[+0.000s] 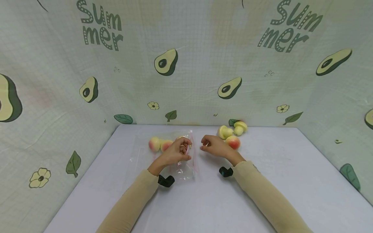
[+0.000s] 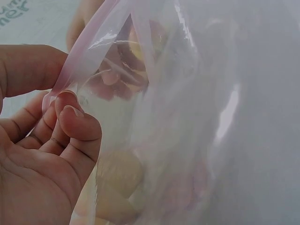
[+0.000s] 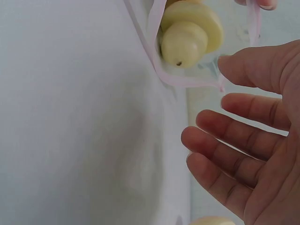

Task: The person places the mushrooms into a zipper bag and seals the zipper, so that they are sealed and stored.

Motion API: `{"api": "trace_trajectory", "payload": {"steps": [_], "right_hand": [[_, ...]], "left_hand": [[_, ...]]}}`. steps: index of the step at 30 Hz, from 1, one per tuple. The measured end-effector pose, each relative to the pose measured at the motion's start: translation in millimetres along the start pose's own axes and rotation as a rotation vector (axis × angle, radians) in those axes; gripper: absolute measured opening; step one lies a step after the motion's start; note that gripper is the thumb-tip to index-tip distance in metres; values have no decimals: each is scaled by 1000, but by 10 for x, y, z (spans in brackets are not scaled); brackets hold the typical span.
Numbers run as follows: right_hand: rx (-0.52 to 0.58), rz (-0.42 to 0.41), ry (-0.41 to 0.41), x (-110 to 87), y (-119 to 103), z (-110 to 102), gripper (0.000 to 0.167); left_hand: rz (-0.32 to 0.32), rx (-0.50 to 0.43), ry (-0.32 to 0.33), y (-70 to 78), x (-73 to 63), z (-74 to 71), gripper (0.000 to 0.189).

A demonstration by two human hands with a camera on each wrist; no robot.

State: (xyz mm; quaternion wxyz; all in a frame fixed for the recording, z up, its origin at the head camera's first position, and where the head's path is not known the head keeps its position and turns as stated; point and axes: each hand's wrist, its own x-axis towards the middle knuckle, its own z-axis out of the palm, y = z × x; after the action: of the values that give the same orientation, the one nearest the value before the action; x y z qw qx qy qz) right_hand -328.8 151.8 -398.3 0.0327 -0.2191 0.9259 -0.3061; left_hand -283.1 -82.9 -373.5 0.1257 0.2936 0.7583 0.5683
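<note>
Clear plastic bag (image 1: 185, 173) lies left of the middle of the table, its film thin, wrinkled and glossy; a soft pink strip (image 2: 82, 42) edges its mouth. Left hand (image 1: 175, 152) pinches that edge, thumb and fingers curled on the film; right hand (image 1: 217, 147) holds nothing — its fingers loosely bent and slightly apart, the tips near the mouth. Inside show smooth, rounded peaches — one pale yellow with a faint blush (image 1: 154, 144), one pinker (image 1: 166, 145); a pale yellow mushroom (image 3: 185, 42) with a domed cap and bulbous stem sits framed by the strip. Beyond the right hand a red-and-yellow peach (image 1: 232, 142) lies just beside two more mushrooms (image 1: 225, 132), matt and creamy yellow.

White tabletop (image 1: 291, 181) is smooth and faintly sheened; behind and at both sides hangs creased pale cloth (image 1: 192, 38), printed with avocados, leaves, flowers and "summer"; beige sleeves (image 1: 140, 187) cover both forearms.
</note>
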Motion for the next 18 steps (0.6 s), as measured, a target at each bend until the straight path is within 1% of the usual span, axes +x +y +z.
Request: {"api": "trace_trajectory", "payload": {"steps": [12,15,18], "right_hand": [[-39,-52,42,-199,70,-152,30],[-57,-72,65,-253,78,-191,28],[-75,-94,85,-302,113,-243,27]], "left_hand": [[-7,13,10,1,-5,5,50],[4,13,17,-140,45,5,51],[1,15,27,-277,95,0,52]]}}
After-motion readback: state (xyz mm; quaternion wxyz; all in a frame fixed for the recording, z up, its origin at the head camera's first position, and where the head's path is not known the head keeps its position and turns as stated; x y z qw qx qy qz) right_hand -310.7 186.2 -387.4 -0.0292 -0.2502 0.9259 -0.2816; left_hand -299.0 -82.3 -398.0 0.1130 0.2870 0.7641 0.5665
